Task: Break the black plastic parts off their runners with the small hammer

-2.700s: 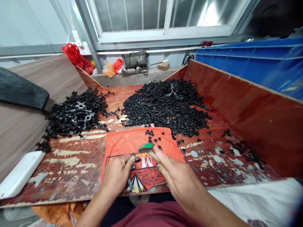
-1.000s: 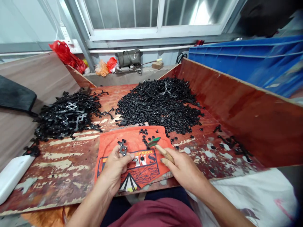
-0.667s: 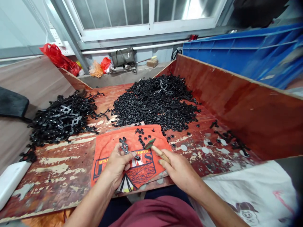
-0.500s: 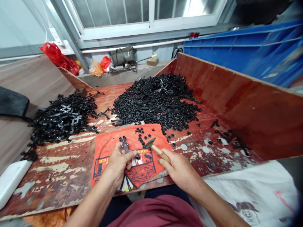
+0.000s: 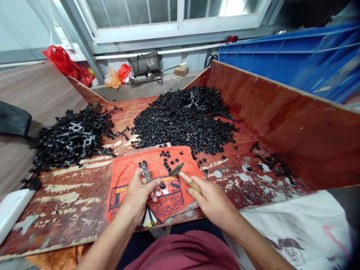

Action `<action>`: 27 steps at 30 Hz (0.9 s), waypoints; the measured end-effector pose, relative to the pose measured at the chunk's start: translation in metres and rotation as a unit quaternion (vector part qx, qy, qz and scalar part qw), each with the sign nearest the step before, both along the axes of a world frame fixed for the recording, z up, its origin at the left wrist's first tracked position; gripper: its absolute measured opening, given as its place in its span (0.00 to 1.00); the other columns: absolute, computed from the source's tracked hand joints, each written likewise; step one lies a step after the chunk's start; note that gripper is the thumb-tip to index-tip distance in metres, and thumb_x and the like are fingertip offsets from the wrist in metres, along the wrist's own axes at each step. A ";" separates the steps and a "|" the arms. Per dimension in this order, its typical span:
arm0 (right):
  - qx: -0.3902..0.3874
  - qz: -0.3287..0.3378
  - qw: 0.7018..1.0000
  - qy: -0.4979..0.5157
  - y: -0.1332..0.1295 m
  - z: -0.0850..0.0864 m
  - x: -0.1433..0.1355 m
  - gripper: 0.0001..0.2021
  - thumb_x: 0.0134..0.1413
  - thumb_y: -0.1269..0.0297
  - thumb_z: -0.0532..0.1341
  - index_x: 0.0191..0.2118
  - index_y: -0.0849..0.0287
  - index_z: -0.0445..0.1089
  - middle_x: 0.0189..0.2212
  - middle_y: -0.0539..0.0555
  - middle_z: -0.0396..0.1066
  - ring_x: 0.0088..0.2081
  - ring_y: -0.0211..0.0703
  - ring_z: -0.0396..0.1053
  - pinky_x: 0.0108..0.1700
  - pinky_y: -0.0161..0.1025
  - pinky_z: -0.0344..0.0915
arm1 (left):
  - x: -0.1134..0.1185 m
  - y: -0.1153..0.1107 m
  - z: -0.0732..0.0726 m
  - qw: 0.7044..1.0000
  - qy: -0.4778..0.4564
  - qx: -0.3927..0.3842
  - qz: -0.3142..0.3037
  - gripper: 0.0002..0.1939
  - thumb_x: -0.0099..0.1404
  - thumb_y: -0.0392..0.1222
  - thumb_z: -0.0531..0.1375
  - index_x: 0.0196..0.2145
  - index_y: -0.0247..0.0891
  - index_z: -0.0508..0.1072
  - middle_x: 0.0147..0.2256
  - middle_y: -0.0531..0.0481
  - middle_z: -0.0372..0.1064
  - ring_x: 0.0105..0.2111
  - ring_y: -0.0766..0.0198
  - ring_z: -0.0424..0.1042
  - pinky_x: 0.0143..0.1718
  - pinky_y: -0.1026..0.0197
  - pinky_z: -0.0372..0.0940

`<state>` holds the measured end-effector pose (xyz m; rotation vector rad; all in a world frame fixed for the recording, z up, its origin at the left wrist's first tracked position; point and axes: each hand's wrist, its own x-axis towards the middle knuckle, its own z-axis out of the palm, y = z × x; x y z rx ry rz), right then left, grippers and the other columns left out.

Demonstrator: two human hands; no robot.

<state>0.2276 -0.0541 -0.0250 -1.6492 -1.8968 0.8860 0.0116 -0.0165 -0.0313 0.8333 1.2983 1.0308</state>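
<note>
My left hand (image 5: pixel 142 193) is closed on a black jointed linkage (image 5: pixel 146 172) with shiny rivets, holding it over an orange printed cloth (image 5: pixel 126 172). Its near end carries a dark round piece by my thumb. My right hand (image 5: pixel 209 197) grips the wooden handle of a small hammer (image 5: pixel 189 180). The hammer's greenish head is raised slightly above the cloth, to the right of the linkage and apart from it. Several loose black round pieces (image 5: pixel 172 162) lie on the cloth just beyond the hammer head.
A large heap of black parts (image 5: pixel 180 123) covers the table's middle back. Riveted linkages (image 5: pixel 75 138) are piled at the left, near a white box (image 5: pixel 14 213). A wooden side board (image 5: pixel 275 116) and a blue crate (image 5: pixel 281 63) bound the right side.
The view has shifted slightly. My left hand and the linkage sit a little farther left, and both hands keep their holds. The hammer has barely moved.
</note>
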 end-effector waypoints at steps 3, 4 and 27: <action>0.002 0.001 1.000 -0.004 0.000 -0.002 0.000 0.19 0.62 0.66 0.55 0.56 0.50 0.71 0.34 0.51 0.78 0.34 0.46 0.74 0.37 0.37 0.66 | 0.001 0.001 0.000 1.000 0.002 -0.007 -0.009 0.27 0.46 0.44 0.71 0.33 0.42 0.55 0.16 0.62 0.66 0.11 0.71 0.60 0.13 0.72 0.56; 0.003 0.002 1.000 -0.004 0.000 -0.003 0.000 0.19 0.63 0.66 0.55 0.56 0.50 0.71 0.34 0.51 0.78 0.35 0.46 0.74 0.37 0.37 0.66 | 0.001 0.001 -0.001 1.000 0.006 -0.005 -0.009 0.27 0.46 0.44 0.71 0.33 0.43 0.54 0.16 0.62 0.66 0.10 0.71 0.60 0.13 0.71 0.56; 0.091 0.059 0.993 0.036 -0.019 0.017 -0.013 0.25 0.69 0.69 0.48 0.68 0.48 0.52 0.58 0.46 0.69 0.55 0.40 0.71 0.56 0.39 0.68 | -0.001 -0.003 -0.008 0.999 0.036 0.021 -0.028 0.21 0.57 0.48 0.64 0.37 0.44 0.53 0.18 0.61 0.67 0.10 0.71 0.58 0.11 0.71 0.55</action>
